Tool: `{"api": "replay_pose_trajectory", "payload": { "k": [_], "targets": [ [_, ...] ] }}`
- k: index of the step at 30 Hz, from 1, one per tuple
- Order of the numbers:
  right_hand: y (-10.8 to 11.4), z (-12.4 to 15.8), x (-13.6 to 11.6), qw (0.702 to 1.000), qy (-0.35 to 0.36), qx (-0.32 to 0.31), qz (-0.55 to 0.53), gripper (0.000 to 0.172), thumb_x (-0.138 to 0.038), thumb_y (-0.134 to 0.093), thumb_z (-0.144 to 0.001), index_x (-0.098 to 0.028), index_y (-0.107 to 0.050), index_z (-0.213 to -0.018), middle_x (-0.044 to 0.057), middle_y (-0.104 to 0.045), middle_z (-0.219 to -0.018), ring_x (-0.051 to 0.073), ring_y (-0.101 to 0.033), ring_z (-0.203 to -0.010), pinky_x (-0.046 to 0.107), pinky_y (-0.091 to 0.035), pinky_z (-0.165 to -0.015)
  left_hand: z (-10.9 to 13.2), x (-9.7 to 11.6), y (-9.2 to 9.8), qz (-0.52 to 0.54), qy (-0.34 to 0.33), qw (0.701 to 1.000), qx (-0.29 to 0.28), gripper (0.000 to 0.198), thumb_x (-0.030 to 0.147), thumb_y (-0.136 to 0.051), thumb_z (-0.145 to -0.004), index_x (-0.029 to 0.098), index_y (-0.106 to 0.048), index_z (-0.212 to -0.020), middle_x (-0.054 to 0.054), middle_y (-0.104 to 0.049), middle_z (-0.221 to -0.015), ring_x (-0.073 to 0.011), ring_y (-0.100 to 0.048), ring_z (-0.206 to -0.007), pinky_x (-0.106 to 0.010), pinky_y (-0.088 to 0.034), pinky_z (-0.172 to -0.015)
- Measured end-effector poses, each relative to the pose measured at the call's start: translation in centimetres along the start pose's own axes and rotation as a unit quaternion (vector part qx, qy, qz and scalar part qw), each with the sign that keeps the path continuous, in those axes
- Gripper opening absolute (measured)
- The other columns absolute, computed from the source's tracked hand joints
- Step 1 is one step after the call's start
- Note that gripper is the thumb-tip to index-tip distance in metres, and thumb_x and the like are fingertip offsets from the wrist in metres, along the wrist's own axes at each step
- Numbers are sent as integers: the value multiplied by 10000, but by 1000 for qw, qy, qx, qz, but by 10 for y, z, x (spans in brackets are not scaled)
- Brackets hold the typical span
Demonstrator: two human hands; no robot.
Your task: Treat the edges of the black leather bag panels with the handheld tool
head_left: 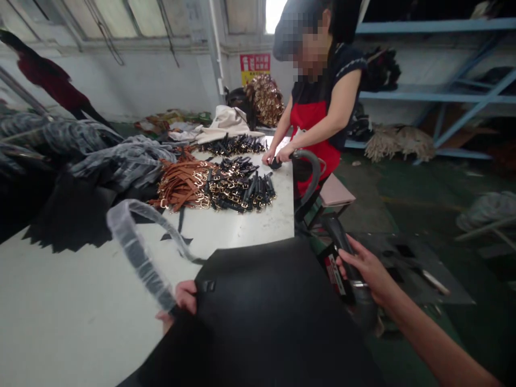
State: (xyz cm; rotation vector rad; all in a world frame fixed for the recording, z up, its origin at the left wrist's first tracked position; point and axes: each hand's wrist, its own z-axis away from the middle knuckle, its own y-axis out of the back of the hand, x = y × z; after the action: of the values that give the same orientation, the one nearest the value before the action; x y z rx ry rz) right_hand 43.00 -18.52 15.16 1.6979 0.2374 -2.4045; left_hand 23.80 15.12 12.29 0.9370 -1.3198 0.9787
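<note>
A large black leather bag panel (274,306) spreads in front of me over the table's near edge. My left hand (185,301) is closed on its left edge, fingers partly hidden behind the leather. From there a strap handle wrapped in clear plastic (137,252) arches up and loops back to the panel's top. A small black tab (206,286) sits on the panel beside my fingers. My right hand (365,269) is closed round a thick, black, tube-like piece with a shiny band (342,242), right of the panel; its lower end is blurred.
Across the white table (80,290), a co-worker in a red apron (310,118) handles a curved plastic-wrapped strap (312,172). Piles of brown straps (181,185) and black buckled straps (242,188) lie on it. Plastic-wrapped handles (124,156) are heaped left. Blue shelves (435,97) stand right.
</note>
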Motion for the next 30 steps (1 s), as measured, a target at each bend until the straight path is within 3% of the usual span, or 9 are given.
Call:
{"api": "replay_pose_trajectory", "payload": {
  "k": [3, 5, 8, 11, 14, 16, 18, 24, 30],
  "targets": [
    [-3, 0, 3, 999, -5, -25, 24, 885, -488, -757, -738, -280, -327, -1483, -26, -621, -707, 116, -533, -530, 220, -458, -471, -2, -29, 8, -33, 101, 989, -104, 575, 740, -647, -648, 181, -648, -783, -14, -610, -700, -166, -546, -648, -277, -479, -608],
    [-7, 0, 5, 996, -20, -50, 64, 908, -515, -749, -737, -278, -311, -1497, -12, -627, -709, 127, -533, -529, 231, -457, -463, -10, -45, 20, -20, 160, 982, -103, 452, 577, -660, -727, 153, -655, -882, -62, -665, -851, -181, -610, -752, -289, -503, -687],
    [-20, -2, 13, 983, -55, -137, 113, 959, -545, -744, -729, -247, -281, -1514, 0, -625, -706, 140, -540, -539, 250, -473, -481, -17, -60, 43, -48, 147, 987, 53, 287, 395, -583, -796, 134, -613, -913, -90, -649, -929, -201, -629, -847, -352, -514, -796],
    [-45, -3, 26, 952, -110, -249, 140, 922, -541, -714, -766, -236, -274, -1518, -1, -617, -720, 132, -545, -541, 236, -454, -468, 4, -68, 53, -200, -32, 958, 204, 268, 321, -570, -822, 150, -584, -1027, -114, -601, -1079, -245, -586, -1031, -432, -476, -927],
    [-80, -5, 42, 916, -154, -338, 153, 842, -492, -682, -815, -229, -289, -1512, -24, -587, -685, 102, -528, -492, 204, -410, -433, 46, -80, 41, -358, -237, 901, 66, 195, 251, -516, -888, 184, -614, -1043, -131, -583, -1190, -270, -540, -1144, -489, -425, -1012],
    [-105, -9, 49, 896, -171, -378, 157, 831, -464, -672, -828, -213, -278, -1515, -32, -583, -658, 88, -518, -459, 184, -385, -412, 73, -91, 28, -430, -276, 856, -70, 252, 182, -488, -901, 200, -622, -1114, -130, -589, -1243, -276, -541, -1168, -504, -441, -1011],
    [-127, -16, 52, 881, -186, -403, 165, 828, -446, -663, -837, -199, -261, -1518, -26, -598, -640, 88, -525, -445, 172, -375, -395, 91, -105, 18, -480, -265, 825, -140, 377, 154, -502, -885, 208, -571, -1252, -139, -530, -1361, -305, -494, -1253, -540, -443, -1027],
    [-175, -40, 43, 854, -224, -435, 177, 715, -438, -613, -871, -179, -321, -1470, -6, -631, -614, 101, -544, -423, 170, -417, -378, 99, -126, 19, -524, -255, 792, -181, 469, 239, -514, -904, 246, -492, -1372, -102, -393, -1507, -315, -364, -1384, -586, -356, -1126],
    [-219, -41, 39, 886, -141, -400, 186, 736, -418, -635, -863, -200, -307, -1484, -35, -601, -622, 104, -538, -443, 185, -412, -388, 99, -121, 19, -522, -244, 800, -169, 448, 340, -495, -933, 242, -501, -1370, -110, -409, -1495, -315, -351, -1392, -595, -348, -1131]
  ]
}}
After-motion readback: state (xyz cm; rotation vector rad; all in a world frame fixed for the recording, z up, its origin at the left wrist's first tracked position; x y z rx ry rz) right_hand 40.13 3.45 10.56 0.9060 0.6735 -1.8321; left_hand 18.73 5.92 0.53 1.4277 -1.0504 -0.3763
